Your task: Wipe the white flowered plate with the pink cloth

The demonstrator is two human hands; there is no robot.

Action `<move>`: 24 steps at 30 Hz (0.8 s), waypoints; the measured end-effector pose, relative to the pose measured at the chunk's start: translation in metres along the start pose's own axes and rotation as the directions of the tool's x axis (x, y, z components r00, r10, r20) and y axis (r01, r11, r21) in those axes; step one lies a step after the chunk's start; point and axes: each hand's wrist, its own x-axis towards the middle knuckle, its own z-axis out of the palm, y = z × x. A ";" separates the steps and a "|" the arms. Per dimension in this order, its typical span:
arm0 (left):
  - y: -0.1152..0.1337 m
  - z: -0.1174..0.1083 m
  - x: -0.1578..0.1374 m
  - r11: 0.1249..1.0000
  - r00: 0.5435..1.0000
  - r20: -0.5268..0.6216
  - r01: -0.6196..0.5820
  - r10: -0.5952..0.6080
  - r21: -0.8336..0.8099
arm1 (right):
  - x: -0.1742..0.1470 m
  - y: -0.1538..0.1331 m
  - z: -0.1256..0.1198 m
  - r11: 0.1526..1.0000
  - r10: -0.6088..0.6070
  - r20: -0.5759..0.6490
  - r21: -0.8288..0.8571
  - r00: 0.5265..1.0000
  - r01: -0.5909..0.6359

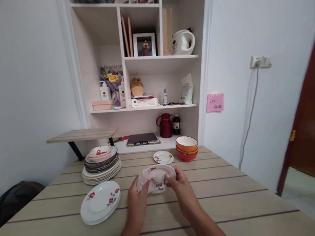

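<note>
Both hands hold a white plate [159, 169] with red flowers, raised and tilted above the wooden table. My left hand [139, 197] grips its left side through a pale pink cloth [143, 178], thumb on the upper face. At the right rim, my right hand [180, 187] pinches the plate with thumb on top and fingers behind. A stack of matching flowered plates [101, 204] lies to the left of my hands. Just beyond the held plate, a single small flowered plate [163, 157] rests flat on the table.
Orange and red bowls [186, 149] are stacked at the back right. A taller pile of plates [101, 169], topped by small dishes, stands at the left near a raised wooden stand [82, 134]. Behind are a red jug [165, 126], a dark laptop-like slab [143, 139] and shelves.
</note>
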 end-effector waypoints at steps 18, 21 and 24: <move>-0.015 -0.006 0.001 0.807 0.861 0.101 -0.503 0.498 0.310 | -0.005 -0.011 -0.004 0.737 -0.387 0.250 -0.495 0.887 0.461; -0.010 -0.002 0.002 0.953 0.963 0.075 -0.266 0.258 0.143 | -0.006 -0.013 -0.003 0.836 -0.307 0.244 -0.392 0.920 0.383; -0.008 0.001 0.004 0.998 0.993 0.101 -0.060 0.060 -0.003 | -0.006 -0.011 -0.001 0.932 -0.207 0.178 -0.263 0.962 0.249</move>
